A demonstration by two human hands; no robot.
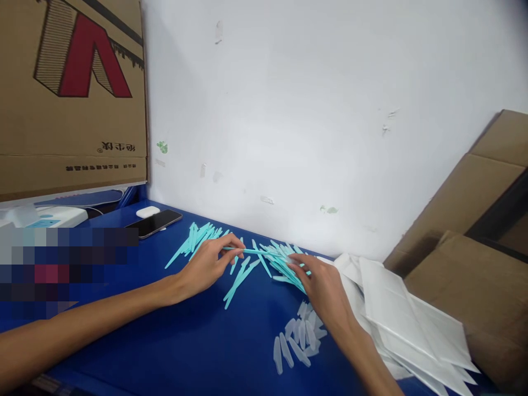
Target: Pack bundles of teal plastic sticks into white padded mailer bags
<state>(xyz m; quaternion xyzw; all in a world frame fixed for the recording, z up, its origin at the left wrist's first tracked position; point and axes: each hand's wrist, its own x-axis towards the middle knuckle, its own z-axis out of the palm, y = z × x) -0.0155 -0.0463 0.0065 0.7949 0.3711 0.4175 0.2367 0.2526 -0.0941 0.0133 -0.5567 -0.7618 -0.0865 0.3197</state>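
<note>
Several thin turquoise plastic sticks lie scattered on a blue table [198,341]. My left hand [208,263] pinches one turquoise stick [251,251] between thumb and forefinger, holding it level above the table. My right hand [319,286] rests with curled fingers on a bunch of turquoise sticks [284,265]; whether it grips them is not clear. A second heap of turquoise sticks [198,237] lies behind my left hand. Several clear plastic caps [299,335] lie under my right wrist.
A stack of white sheets or bags [404,319] lies at the right, beside brown cardboard boxes [474,247]. A phone [159,223] and a white earbud case [147,211] sit at the back left under a large carton [70,93]. A white wall stands close behind.
</note>
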